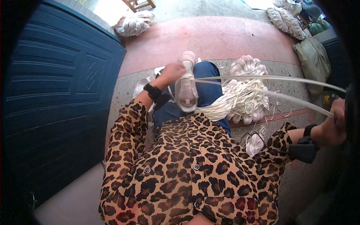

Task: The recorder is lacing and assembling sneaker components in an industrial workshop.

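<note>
A pale pink and white sneaker (186, 92) lies across my lap, its toe toward me. My left hand (174, 72) is closed at its left side, near the lace holes; the fingertips are partly hidden, so whether they also pinch a lace is unclear. From the sneaker a flat white shoelace (262, 77) stretches far to the right in two taut strands. My right hand (336, 122), at the right rim of the picture, is closed round the strands. A bundle of white shoelaces (240, 99) spreads from my right thigh over several stacked pale shoes (248, 65).
Left of me stands a dark blue panelled door (63, 75). White bundles (135, 23) lie on the floor ahead, with more bundles (287, 21) at the far right by a large pale sack (313, 60). A single pale shoe (255, 144) sits below the lace heap.
</note>
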`<state>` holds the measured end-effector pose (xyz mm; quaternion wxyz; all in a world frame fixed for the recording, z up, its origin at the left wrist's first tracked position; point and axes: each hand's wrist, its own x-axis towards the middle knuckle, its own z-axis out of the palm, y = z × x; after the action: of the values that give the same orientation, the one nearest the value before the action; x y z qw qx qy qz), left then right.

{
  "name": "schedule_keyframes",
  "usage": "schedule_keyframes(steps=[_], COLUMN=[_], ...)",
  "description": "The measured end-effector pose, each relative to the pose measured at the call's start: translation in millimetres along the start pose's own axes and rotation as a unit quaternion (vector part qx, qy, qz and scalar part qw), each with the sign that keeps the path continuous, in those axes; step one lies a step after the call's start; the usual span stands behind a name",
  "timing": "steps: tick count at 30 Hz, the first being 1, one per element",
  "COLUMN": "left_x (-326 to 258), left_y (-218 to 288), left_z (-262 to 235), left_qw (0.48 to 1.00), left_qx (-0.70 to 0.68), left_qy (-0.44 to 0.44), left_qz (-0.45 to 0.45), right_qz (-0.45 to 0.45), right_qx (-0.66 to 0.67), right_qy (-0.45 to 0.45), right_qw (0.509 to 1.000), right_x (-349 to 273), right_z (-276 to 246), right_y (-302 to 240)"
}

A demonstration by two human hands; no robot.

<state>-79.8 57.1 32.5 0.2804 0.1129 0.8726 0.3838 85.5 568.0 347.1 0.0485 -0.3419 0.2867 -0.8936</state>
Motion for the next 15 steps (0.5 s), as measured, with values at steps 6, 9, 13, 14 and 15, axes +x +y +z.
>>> schedule_keyframes(steps=[6, 9, 13, 14, 15], left_x=[-9.9, -20.2, -50.0, -57.9, -69.8], left_y=[70.7, 68.3, 1.2, -30.7, -51.6], left_z=[-9.7, -33.2, -119.5, -162.8, -193.2], left_qw=[0.927, 0.954, 0.856, 0.779, 0.764], left_qx=[0.065, -0.062, -0.493, -0.618, -0.635], left_qy=[-0.290, -0.258, 0.050, -0.007, 0.062], left_qz=[0.229, 0.137, 0.145, 0.105, 0.096], right_qz=[-0.121, -0.144, -0.152, -0.153, -0.153], right_qx=[-0.038, -0.020, 0.011, 0.020, 0.025], right_qy=[0.297, 0.377, 0.427, 0.434, 0.442], right_qw=[0.946, 0.915, 0.891, 0.888, 0.883], right_x=[-53.3, -98.2, -155.4, -164.2, -177.6], right_z=[-130.1, -193.8, -242.5, -249.2, -248.8], right_y=[-33.9, -59.7, -82.8, -82.8, -84.7])
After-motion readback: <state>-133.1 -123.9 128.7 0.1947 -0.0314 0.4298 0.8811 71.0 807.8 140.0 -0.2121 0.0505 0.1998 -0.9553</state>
